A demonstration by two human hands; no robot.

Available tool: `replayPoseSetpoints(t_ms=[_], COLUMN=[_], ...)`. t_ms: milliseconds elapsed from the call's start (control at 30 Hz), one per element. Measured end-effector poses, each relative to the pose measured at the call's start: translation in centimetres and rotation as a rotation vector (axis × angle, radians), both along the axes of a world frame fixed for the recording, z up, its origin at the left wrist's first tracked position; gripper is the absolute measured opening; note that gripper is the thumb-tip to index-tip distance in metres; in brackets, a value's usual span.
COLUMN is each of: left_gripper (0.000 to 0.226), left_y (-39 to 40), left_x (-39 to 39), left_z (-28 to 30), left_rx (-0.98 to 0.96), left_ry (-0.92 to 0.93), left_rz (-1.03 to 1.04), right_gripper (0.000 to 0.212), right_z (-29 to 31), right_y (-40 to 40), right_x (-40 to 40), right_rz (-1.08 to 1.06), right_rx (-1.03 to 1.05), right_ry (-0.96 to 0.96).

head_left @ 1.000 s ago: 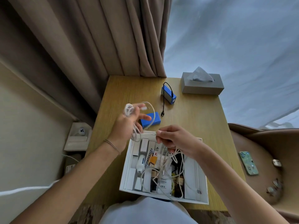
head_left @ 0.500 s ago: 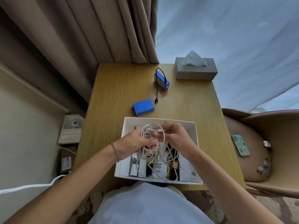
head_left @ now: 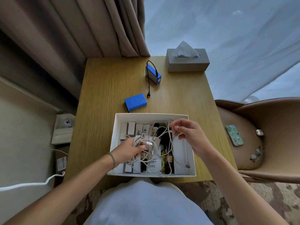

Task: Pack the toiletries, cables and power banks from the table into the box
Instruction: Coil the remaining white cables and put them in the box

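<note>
A white box (head_left: pixel 113 140) stands at the near edge of the wooden table (head_left: pixel 103 95). It holds small toiletry cartons, dark bottles and tangled white cables (head_left: pixel 154 148). My left hand (head_left: pixel 129 149) grips a coil of the white cable low inside the box. My right hand (head_left: pixel 186 133) hovers over the box's right side and pinches a strand of the same cable. A flat blue power bank (head_left: pixel 136 101) lies just behind the box. Farther back, a second blue power bank (head_left: pixel 153 76) with a black cable (head_left: pixel 148 88) stands on the table.
A grey tissue box (head_left: pixel 187 62) sits at the table's far right corner. Curtains hang behind the table. A brown chair (head_left: pixel 267 127) on the right carries a phone (head_left: pixel 234 135) and small items. On the floor at left lie small boxes (head_left: pixel 62 130) and a white cord (head_left: pixel 32 184).
Both hands brought the white cable from above the table down into the box. The right hand has since drawn right with a strand while the left stays low in the box.
</note>
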State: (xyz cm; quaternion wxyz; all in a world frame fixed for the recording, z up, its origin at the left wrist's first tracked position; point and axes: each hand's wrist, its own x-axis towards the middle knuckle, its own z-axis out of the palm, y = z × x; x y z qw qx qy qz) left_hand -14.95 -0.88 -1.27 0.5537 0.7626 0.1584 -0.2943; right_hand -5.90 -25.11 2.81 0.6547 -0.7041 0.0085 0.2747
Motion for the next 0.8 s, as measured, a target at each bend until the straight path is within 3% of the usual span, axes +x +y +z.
replayPoseSetpoints(t_ms=[133, 267, 433, 600, 800], left_gripper=[0.009, 0.029, 0.054, 0.042, 0.022], left_y=[-1.3, -2.1, -2.3, -1.2, 0.7], left_x=[-0.3, -0.7, -0.8, 0.3, 2.9], left_z=[-1.3, -1.8, -1.5, 0.5, 3.6], left_rx=[0.217, 0.446, 0.586, 0.703, 0.584], left_ry=[-0.135, -0.270, -0.362, -0.397, -0.473], left_rz=[0.014, -0.039, -0.146, -0.208, -0.143], right_gripper=[0.029, 0.028, 0.028, 0.025, 0.028], right_z=[-0.4, -0.4, -0.2, 0.3, 1.1], right_y=[0.0, -0.1, -0.2, 0.1, 1.7], right_x=[-0.4, -0.5, -0.3, 0.6, 2.3], right_rz=[0.001, -0.015, -0.042, -0.047, -0.043], right_rx=[-0.011, -0.027, -0.055, -0.056, 0.003], right_ry=[-0.001, -0.011, -0.048, -0.085, -0.106])
